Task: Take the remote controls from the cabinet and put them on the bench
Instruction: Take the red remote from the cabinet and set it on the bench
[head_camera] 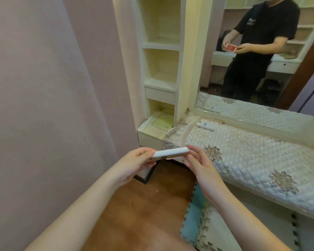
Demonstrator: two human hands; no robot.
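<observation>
Quilted, floral-patterned padding covers the counter (243, 154), where one flat white remote (205, 125) lies near the cabinet (159, 69). Our left hand (134, 161) and right hand (199, 160) pinch a smooth slim white remote (170, 153) by its ends.

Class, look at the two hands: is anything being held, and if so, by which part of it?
Yes. A white remote is held level between both hands: the left hand grips its left end, the right hand its right end, above the floor near the bench.
</observation>
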